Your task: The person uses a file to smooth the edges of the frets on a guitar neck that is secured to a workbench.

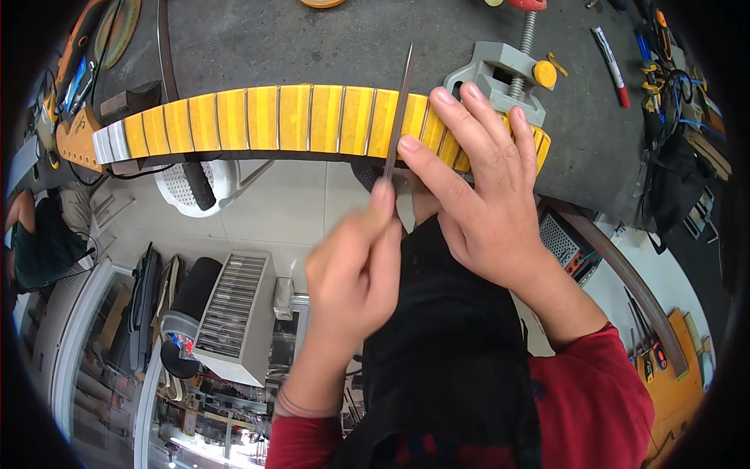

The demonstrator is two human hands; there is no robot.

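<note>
left hand (355, 273): fingers closed on the near end of a thin metal file (398, 113), pinched between thumb and forefinger; hand blurred.
right hand (480, 191): flat on the guitar neck (297, 119), fingers spread and pressing down, thumb tip touching the file's side (holds nothing).
file: lies across the neck, roughly square to it, far tip reaching past the neck over the grey surface (328, 39).
guitar neck: along the near edge of the surface, fretboard up, yellow tape strips between the metal frets; headstock end (78, 141) at far left.
clamp (500, 74): grey, with yellow knob and threaded screw, just beyond the right hand, at the neck's right end.
marker (611, 66): white with red cap, on the surface right of the clamp, well apart from the hands.
containers: white basket-like tub (183, 187) on the floor below the neck, contents cannot tell; tool clutter at right edge (664, 70), too small to sort.
</note>
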